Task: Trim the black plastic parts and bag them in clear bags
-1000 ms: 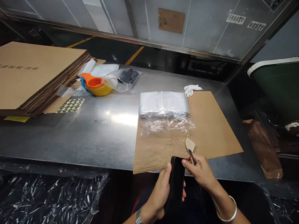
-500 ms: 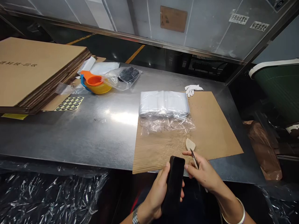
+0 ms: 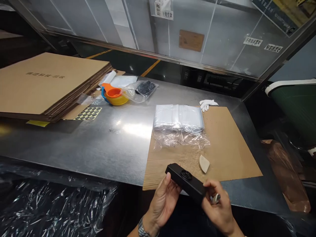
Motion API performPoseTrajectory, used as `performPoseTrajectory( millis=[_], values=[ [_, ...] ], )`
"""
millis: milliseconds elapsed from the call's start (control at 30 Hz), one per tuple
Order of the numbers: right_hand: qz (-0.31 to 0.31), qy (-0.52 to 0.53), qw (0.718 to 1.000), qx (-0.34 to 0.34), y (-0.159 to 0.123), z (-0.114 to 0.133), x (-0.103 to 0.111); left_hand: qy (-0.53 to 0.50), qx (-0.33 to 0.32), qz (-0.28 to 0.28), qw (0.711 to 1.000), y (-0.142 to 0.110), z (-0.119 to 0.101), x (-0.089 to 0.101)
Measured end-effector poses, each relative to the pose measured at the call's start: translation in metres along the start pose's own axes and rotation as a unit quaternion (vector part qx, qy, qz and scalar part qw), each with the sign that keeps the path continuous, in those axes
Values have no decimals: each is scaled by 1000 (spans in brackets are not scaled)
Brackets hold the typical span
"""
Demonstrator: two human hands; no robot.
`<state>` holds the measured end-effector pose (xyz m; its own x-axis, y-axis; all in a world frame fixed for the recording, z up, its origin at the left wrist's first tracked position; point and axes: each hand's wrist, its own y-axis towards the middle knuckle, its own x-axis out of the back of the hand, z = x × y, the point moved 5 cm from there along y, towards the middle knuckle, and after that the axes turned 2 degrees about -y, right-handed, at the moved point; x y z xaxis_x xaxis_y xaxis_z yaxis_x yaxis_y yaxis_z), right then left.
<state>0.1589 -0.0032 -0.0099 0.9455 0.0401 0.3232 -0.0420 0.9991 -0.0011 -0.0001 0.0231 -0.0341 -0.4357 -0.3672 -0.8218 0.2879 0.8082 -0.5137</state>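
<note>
A black oblong device (image 3: pixel 187 181) with a round recess on its top face lies across both my hands, just over the near table edge. My left hand (image 3: pixel 161 202) cradles its left end with the thumb pressed on the side. My right hand (image 3: pixel 217 210) grips the right end and also pinches a small metal tool (image 3: pixel 215 198). A beige wedge-shaped piece (image 3: pixel 204 163) rests on the brown cardboard sheet (image 3: pixel 229 148) just beyond the device. A stack of clear plastic bags (image 3: pixel 179 118) sits farther back on that sheet.
Steel table (image 3: pixel 98 141) with a pile of flat cardboard (image 3: pixel 49 82) at the left, a sticker sheet (image 3: pixel 88 113), orange and yellow cups (image 3: pixel 114 95), a bagged black item (image 3: pixel 145 88) and a white glove (image 3: pixel 208 104). Crumpled plastic film (image 3: pixel 49 207) lies below the near edge.
The black device has turned from upright in my left hand to lying sideways across both hands. My right hand dropped from beside the beige piece onto the device's right end.
</note>
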Motion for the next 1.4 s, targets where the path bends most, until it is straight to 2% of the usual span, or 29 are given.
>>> performPoseTrajectory(
  millis=[100, 167, 267, 333, 467, 600, 867, 1400],
  values=[
    [136, 35, 990, -21, -11, -13, -12, 45, -22, -27, 998, -2, 0, -2],
    [179, 48, 981, -51, -14, -16, -10, 95, -52, -22, 994, -4, -2, -3],
    [124, -44, 989, -65, -11, -7, 1, 167, -93, 0, 982, -7, -2, -3],
    [92, -129, 987, -35, -7, 9, 3, 209, -101, 2, 973, -8, 0, 0],
    [79, -258, 961, 66, -6, 36, -7, 279, -109, -9, 954, -11, 1, 5],
    [62, -342, 930, 118, -10, 41, -15, 315, -112, -11, 943, -13, 0, 10],
    [34, -395, 906, 149, -10, 45, -17, 348, -125, -25, 929, -13, 0, 9],
    [8, -430, 890, 149, -12, 50, -15, 362, -118, -28, 924, -13, 2, 9]
  ],
)
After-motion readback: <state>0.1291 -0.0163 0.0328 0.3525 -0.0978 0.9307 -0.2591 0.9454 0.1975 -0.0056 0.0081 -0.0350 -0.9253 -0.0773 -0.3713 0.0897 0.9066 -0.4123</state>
